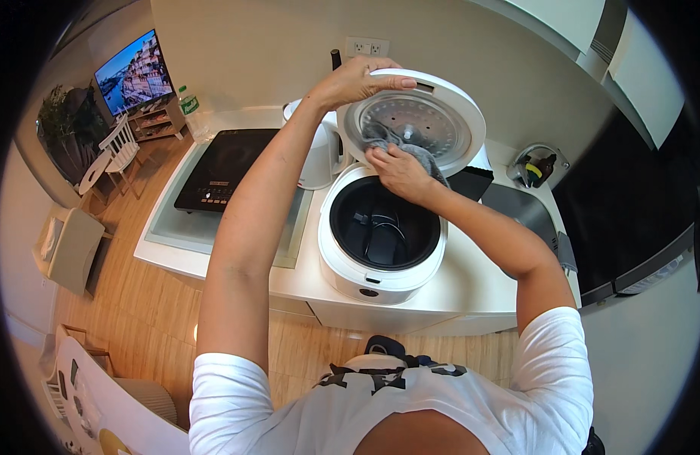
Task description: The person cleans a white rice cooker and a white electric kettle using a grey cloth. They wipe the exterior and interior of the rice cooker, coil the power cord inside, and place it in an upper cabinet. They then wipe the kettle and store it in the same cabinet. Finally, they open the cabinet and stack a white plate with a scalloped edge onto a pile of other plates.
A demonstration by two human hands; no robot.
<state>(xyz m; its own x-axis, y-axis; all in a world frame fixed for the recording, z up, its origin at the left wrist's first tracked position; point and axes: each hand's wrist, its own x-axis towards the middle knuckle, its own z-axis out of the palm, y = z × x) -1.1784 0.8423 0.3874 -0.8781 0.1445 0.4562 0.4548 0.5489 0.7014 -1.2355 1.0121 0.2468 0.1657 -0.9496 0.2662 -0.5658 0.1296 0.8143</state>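
Observation:
A white rice cooker (350, 278) stands on the counter with its lid (469, 122) raised; a dark pot (384, 227) inside it holds what looks like a coiled cord, or its reflection. My left hand (358, 85) grips the upper rim of the lid, thumb on the inner side. In my right hand (401, 173) is a bunched grey cloth (421, 153), pressed against the lower part of the lid's metal inner plate (435, 128). The cloth hides part of that plate.
Left of the cooker are a white electric kettle (315, 165) and a black induction cooktop (225, 165). A plastic bottle (193, 116) stands at the counter's far left corner. To the right are a sink (514, 207) and a caddy (534, 168). A wall outlet (368, 46) is behind.

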